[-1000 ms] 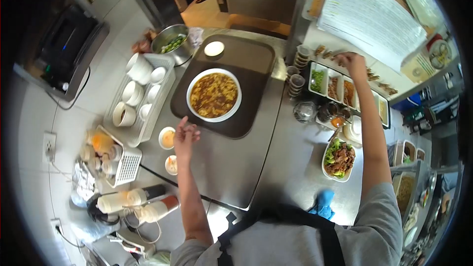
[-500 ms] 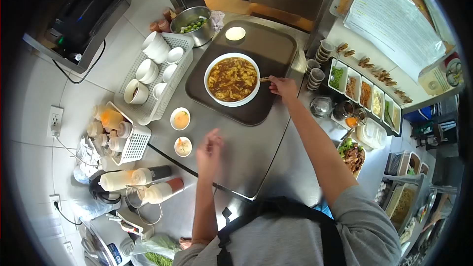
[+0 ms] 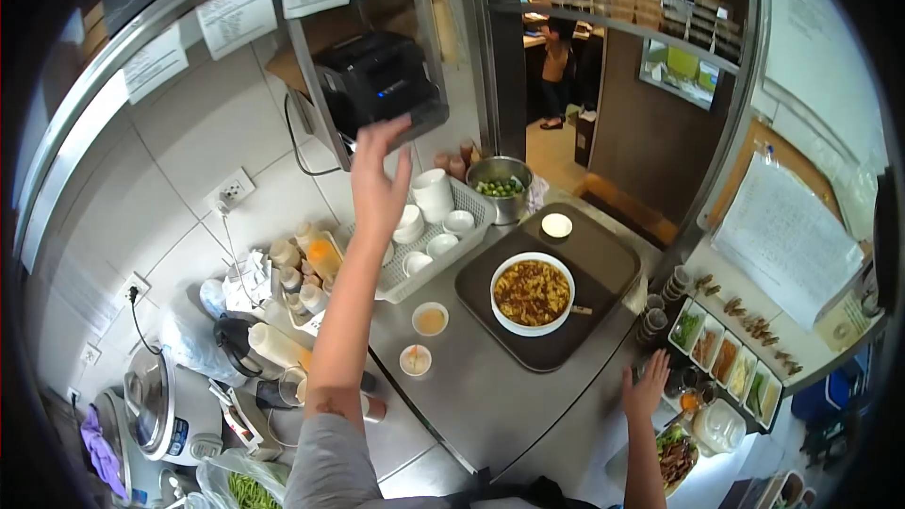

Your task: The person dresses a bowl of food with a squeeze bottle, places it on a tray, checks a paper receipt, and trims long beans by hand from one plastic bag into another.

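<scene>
Tiled wall behind, a black machine lies beyond the nearer left hand, fingers parted, empty; right hand spread, empty.

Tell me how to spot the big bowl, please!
Find the metal counter, then the dark tray on it. On that tray sits a round white bowl of chunky brown-and-yellow food. Unlike the small pale dish sharing the tray, it's large and has a clip at its rim.
</scene>
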Available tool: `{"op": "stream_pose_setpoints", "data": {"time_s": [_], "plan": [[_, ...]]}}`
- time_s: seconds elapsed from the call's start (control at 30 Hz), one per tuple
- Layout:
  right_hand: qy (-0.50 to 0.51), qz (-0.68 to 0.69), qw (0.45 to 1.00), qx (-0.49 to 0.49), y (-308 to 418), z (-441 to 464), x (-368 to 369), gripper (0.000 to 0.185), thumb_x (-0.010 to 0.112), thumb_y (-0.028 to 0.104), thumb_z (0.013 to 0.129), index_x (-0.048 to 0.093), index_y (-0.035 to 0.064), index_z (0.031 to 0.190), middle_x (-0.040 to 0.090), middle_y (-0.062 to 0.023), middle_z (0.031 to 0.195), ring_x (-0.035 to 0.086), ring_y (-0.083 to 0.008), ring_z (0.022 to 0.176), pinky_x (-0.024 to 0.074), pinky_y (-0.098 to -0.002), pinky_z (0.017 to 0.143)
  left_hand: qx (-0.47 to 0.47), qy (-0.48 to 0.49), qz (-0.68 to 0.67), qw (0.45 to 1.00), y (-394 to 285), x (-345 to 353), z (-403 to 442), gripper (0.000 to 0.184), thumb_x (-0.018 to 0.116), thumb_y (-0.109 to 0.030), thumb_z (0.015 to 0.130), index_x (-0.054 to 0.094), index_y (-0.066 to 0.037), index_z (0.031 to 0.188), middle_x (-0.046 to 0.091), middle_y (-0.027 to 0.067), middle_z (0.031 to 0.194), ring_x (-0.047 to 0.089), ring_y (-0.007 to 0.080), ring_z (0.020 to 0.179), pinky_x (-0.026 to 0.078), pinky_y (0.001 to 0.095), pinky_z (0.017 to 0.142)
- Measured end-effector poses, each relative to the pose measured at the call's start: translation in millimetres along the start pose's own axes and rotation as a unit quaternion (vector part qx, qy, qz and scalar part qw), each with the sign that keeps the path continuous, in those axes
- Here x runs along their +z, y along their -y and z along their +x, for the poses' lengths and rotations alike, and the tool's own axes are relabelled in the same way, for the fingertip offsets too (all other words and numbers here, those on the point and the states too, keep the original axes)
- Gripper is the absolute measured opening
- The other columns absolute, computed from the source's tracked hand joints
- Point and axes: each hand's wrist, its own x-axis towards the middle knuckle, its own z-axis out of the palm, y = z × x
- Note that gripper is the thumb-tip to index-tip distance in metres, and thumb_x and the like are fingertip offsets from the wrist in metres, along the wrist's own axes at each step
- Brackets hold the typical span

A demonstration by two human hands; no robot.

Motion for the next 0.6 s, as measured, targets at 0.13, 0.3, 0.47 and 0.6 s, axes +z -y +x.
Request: {"op": "stream_pose_setpoints", "data": {"time_s": [0.13, 0.3, 0.47, 0.6], "plan": [[0.032, 0.006, 0.999, 0.013, 5.1, -3.8, -18.2, 0.088, 0.07, 0.045, 0.081, 0.032, 0.0035, 0.149, 0.023, -0.0182, 0.157, 0.019, -0.0353, 0.146, 0.0159, -0.0516, 0.117, 0.074, -0.133, 0.063, 0.986, -28.4, 1.7, 105.4, 0.039, 0.067, -0.01, 0.084, 0.059, -0.006, 0.122, 0.056, 0.0167, 0.123, 0.053, 0.0344, 0.116, 0.042, 0.0417, 0.099], [0.015, 0.064, 0.997, -0.04, 49.6, -25.4, -36.4, 0.078, 0.071, 0.043, 0.08, 0.041, 0.0106, 0.144, 0.03, -0.0163, 0.154, 0.024, -0.0382, 0.143, 0.0163, -0.0587, 0.113, -0.005, -0.195, 0.076, 0.978, 4.5, 20.3, 193.7, 0.036, 0.07, -0.017, 0.083, 0.067, -0.012, 0.119, 0.065, 0.0132, 0.103, 0.062, 0.0258, 0.095, 0.048, 0.0372, 0.085], [-0.04, 0.171, 0.967, -0.185, 91.9, -56.9, -36.5, 0.038, 0.07, 0.021, 0.084, 0.06, 0.007, 0.118, 0.055, -0.0164, 0.128, 0.046, -0.0378, 0.124, 0.0324, -0.0511, 0.104, -0.039, -0.04, 0.026, 0.998, -15.9, 8.0, 129.8, 0.029, 0.067, -0.006, 0.078, 0.073, -0.011, 0.106, 0.067, 0.0139, 0.085, 0.065, 0.025, 0.072, 0.052, 0.0337, 0.071], [-0.001, 0.295, 0.942, -0.159, 128.5, -74.3, -42.0, 0.021, 0.067, 0.012, 0.085, 0.062, 0.0064, 0.105, 0.062, -0.0138, 0.108, 0.056, -0.0332, 0.104, 0.0419, -0.0419, 0.094, -0.12, 0.157, -0.053, 0.979, -92.1, -2.4, -130.5, 0.028, 0.065, -0.003, 0.084, 0.07, -0.008, 0.111, 0.062, 0.0155, 0.081, 0.061, 0.0275, 0.07, 0.049, 0.0343, 0.066]]}}
